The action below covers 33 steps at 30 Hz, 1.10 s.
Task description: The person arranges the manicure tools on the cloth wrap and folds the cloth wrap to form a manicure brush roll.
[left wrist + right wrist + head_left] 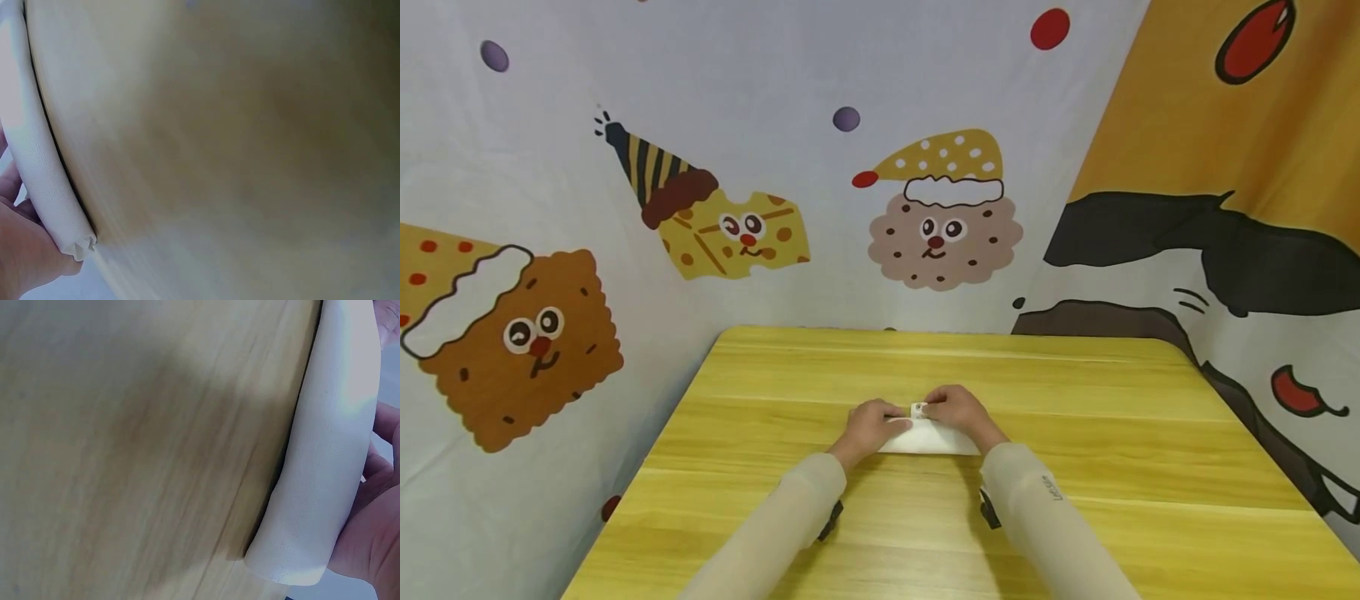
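A long white pouch (928, 440) with a soft, leather-like surface lies crosswise on the table. A small pale tab (917, 410) with a dark mark stands at its far edge. My left hand (872, 429) grips the pouch's left part, its thumb along the top. At the tab, my right hand (957, 410) pinches with thumb and fingertips. The left wrist view shows the folded end of the pouch (47, 156) beside the left hand (28, 250). In the right wrist view, the right hand (372, 519) is behind the rounded pouch (322, 450), some fingertips hidden.
The yellow wood-grain table (1112, 433) extends around both arms. Behind it hangs a white cloth (760, 67) printed with cartoon figures, reaching down past the table's far and side edges. Dark wrist straps (989, 508) show below the pale sleeves.
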Tool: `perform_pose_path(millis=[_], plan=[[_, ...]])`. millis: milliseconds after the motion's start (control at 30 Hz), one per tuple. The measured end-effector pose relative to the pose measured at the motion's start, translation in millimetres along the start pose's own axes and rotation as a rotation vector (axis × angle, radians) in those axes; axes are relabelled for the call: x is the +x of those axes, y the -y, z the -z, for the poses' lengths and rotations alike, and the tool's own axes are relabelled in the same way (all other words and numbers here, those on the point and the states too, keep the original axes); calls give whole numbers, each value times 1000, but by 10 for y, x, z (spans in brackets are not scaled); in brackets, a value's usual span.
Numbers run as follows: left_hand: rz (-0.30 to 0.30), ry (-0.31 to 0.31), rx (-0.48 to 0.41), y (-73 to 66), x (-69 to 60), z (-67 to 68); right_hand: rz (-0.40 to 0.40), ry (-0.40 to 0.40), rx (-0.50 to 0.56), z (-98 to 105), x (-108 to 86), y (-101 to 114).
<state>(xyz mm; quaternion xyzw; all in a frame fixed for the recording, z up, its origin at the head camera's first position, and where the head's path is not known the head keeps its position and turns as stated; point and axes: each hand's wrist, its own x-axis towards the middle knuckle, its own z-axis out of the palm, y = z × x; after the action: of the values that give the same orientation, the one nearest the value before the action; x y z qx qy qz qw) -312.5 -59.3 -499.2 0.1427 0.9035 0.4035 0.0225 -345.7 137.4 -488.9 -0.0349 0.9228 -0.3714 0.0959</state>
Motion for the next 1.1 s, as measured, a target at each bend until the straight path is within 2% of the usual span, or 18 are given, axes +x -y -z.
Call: perform_pose_path(millis=[167,367,667,867,1100], plan=[[-1,0,4,-11,21,9,0,-26,105,-7,0,15],[3,25,-11,-22,32,25,15,-39,175,-20,-13,25],[11,25,-11,-33,48,9,61,-21,198,-4,-43,-9],[-10,-16,-25,-32,36,-18,89,2,200,6,-59,-16],[-54,-63,-77,-17,35,-48,167,26,186,36,-92,-33]])
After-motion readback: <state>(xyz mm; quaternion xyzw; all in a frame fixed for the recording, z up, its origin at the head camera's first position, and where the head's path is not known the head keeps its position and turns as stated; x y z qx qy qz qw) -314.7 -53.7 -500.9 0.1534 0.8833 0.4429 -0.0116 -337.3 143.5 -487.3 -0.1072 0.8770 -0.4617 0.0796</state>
